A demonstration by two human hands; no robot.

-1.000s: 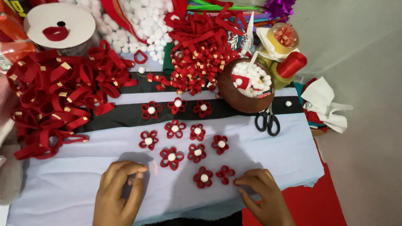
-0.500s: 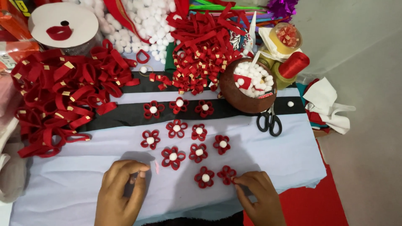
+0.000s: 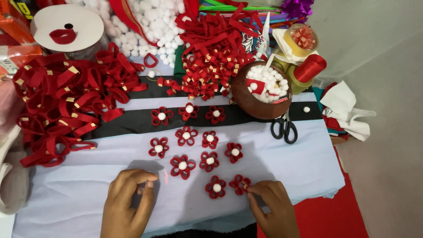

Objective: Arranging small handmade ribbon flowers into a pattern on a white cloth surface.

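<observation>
Several small red felt flowers with white pom-pom centres, such as this flower (image 3: 182, 166), lie in rows on a pale blue cloth (image 3: 286, 163). My right hand (image 3: 271, 207) pinches the edge of a red flower without a white centre (image 3: 240, 183) at the front right. My left hand (image 3: 128, 202) rests on the cloth at the front left, fingertips pinched together beside a thin pink strip (image 3: 165, 176). Whether it grips anything, I cannot tell.
A big heap of red felt loops (image 3: 61, 101) lies at the left, a second heap (image 3: 211, 53) at the back. A brown bowl of white pom-poms (image 3: 262, 90), black scissors (image 3: 284, 128), a red thread spool (image 3: 308, 68) and loose pom-poms (image 3: 145, 26) stand behind.
Both hands stay almost still. My right hand has closed in on the centreless flower at the front right and pinches its edge.
</observation>
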